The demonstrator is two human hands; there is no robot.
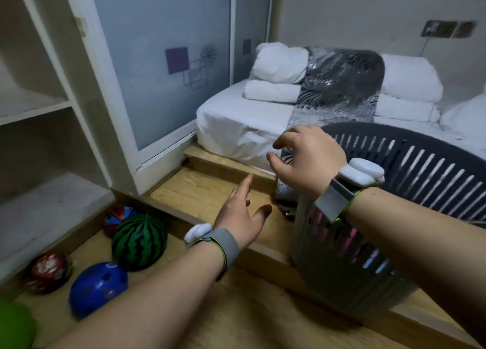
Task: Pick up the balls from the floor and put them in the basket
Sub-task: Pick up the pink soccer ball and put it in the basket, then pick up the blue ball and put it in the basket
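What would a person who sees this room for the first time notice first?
Probably the two bare hands in the middle: the right hand hovers open above the dark slatted laundry basket, and the left hand reaches forward, empty. Next, the bright balls on the wooden floor at lower left, beside the white shelf unit: a watermelon-striped ball, a blue ball and a dark red ball.

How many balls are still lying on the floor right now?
5: watermelon ball, patterned ball behind it, blue ball, red ball, green ball at the frame's edge. Others may be hidden.
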